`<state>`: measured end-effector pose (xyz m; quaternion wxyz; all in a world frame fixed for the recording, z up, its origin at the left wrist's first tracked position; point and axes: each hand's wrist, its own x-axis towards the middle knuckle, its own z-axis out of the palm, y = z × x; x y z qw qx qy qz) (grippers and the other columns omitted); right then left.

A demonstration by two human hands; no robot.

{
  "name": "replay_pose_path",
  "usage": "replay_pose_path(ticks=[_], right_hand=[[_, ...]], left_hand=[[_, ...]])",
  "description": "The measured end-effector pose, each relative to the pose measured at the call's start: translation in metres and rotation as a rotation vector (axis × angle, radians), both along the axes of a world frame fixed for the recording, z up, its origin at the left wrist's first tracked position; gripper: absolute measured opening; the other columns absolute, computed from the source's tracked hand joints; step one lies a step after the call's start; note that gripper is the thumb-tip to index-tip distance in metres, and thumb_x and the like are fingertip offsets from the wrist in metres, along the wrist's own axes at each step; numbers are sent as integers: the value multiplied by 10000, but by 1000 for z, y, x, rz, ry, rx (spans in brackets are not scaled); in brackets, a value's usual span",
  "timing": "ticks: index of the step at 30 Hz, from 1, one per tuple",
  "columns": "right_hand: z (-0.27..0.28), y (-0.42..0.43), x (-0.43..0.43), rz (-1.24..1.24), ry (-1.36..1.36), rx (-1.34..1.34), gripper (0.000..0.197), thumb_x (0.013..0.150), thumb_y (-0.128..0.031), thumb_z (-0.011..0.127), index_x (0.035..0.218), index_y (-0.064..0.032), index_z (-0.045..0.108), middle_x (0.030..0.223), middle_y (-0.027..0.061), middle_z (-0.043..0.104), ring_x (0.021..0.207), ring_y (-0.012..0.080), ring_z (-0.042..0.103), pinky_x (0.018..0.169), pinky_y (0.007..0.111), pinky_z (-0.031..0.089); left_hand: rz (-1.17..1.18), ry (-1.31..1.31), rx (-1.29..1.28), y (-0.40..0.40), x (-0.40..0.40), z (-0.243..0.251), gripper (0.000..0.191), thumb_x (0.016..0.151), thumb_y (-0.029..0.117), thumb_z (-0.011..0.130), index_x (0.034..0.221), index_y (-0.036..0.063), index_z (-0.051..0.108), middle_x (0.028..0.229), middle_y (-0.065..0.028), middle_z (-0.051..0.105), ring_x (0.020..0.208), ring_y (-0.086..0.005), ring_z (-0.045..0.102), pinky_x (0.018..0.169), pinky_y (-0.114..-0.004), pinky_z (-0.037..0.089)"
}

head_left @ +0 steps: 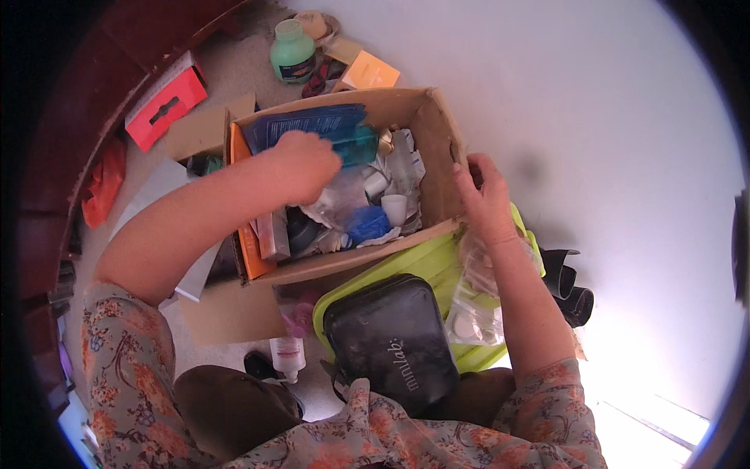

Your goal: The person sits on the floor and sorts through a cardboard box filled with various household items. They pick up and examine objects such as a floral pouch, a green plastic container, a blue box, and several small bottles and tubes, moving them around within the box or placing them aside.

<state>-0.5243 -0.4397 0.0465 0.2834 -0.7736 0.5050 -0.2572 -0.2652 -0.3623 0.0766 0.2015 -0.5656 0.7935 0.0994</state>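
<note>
A cardboard box [448, 187] full of mixed items lies before me. My left hand [307, 167] is over its left half, curled above a clear plastic bag [343, 196]; its fingertips are hidden, so whether it grips anything is unclear. My right hand [485, 193] holds the box's right edge, thumb on one side. Inside the box are a dark blue printed packet [316, 120], a teal container [360, 146], a white cap [395, 209], a blue crumpled plastic bundle [368, 224] and an orange carton [253, 252].
Below the box, a black zipped case [391, 340] rests on a lime-green plastic lid or tray [463, 252]. A white bottle [288, 357] is near my feet. A green jar [293, 53] and a red box [166, 108] stand beyond. A white wall [586, 117] rises at right.
</note>
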Motion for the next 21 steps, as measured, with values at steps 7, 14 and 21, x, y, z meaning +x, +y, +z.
replay_pose_path(ticks=[7,14,21], right_hand=[[2,0,-1,-8,15,8,291,803,-256,583,896,18,555,755,166,589,680,277,572,658,359,456],[-3,-3,-6,-11,9,7,289,807,-254,584,892,21,557,756,167,588,674,273,571,651,360,456],[1,-2,-1,-7,6,8,294,802,-253,586,899,23,554,763,172,591,682,277,576,655,363,459]], left_hand=[[-253,650,-261,-34,-41,-46,374,692,88,572,1061,25,571,1092,-133,565,1042,-285,518,824,-392,458],[-71,316,358,-29,-58,-58,307,790,280,508,914,34,641,829,-164,640,794,-337,610,721,-415,469],[18,386,193,-24,-44,-72,435,715,337,597,1068,82,586,870,-153,636,832,-345,605,698,-424,470]])
